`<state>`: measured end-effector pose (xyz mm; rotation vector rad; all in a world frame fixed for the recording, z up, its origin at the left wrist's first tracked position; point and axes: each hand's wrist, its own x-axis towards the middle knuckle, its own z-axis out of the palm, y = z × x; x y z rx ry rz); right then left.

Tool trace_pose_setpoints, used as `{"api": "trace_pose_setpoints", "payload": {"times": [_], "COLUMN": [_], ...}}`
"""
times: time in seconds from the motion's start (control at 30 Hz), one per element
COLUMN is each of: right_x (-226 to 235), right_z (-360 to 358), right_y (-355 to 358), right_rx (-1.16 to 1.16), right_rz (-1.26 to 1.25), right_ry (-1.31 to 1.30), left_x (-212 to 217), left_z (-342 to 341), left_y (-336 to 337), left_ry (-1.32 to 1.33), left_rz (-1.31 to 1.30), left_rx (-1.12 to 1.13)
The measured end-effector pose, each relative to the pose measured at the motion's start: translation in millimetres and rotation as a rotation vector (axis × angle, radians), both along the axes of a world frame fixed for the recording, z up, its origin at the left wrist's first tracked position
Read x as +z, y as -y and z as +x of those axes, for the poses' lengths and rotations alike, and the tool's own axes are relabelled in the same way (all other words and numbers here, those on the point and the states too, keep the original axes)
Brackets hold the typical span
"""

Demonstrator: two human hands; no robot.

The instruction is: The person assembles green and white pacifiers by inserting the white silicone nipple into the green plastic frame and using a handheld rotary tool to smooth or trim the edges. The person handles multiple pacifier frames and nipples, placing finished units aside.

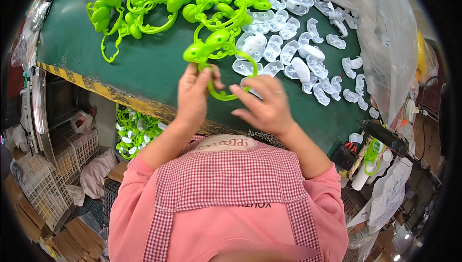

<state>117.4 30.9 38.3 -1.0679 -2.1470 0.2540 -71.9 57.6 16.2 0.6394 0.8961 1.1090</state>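
A bright green plastic ring-shaped part (253, 65) with rounded lobes is lifted just over the table's near side. My left hand (194, 91) is closed on its lobed end, thumb and fingers pinching it. Close to the ring's lower right edge is my right hand (265, 102), slightly blurred, thumb and fingers apart, with no object visible in its grasp. Whether its fingertips touch the ring is hard to tell. Beyond my hands lie many similar green parts (153, 9) in a tangled heap. To their right are scattered small whitish translucent plastic pieces (273, 47).
The green tabletop (144, 62) has a black-and-yellow striped near edge (103, 89). Below it at left sits a pile of green and white parts (134, 132), with plastic crates (41, 180) farther left. A black glue gun (385, 136) stands at the right corner beside a draped clear plastic sheet (385, 36).
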Motion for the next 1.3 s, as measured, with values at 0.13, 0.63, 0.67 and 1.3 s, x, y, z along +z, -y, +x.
{"api": "trace_pose_setpoints", "payload": {"times": [0.13, 0.63, 0.67, 1.3], "right_x": [-24, -29, -29, -28], "right_z": [72, 142, 143, 126], "right_y": [-52, -142, -136, -123], "right_rx": [-0.531, -0.736, -0.776, -0.593], "right_rz": [0.17, -0.435, -0.428, -0.251], "right_ry": [0.124, 0.073, -0.089, 0.17], "left_x": [-4, -11, -7, 14], "left_z": [-14, 20, 20, 40], "left_y": [-6, -22, -23, -14], "left_ry": [0.043, 0.038, 0.071, 0.172], "left_rz": [-0.069, -0.144, -0.152, -0.098], "left_rx": [-0.195, -0.357, -0.358, -0.248]}}
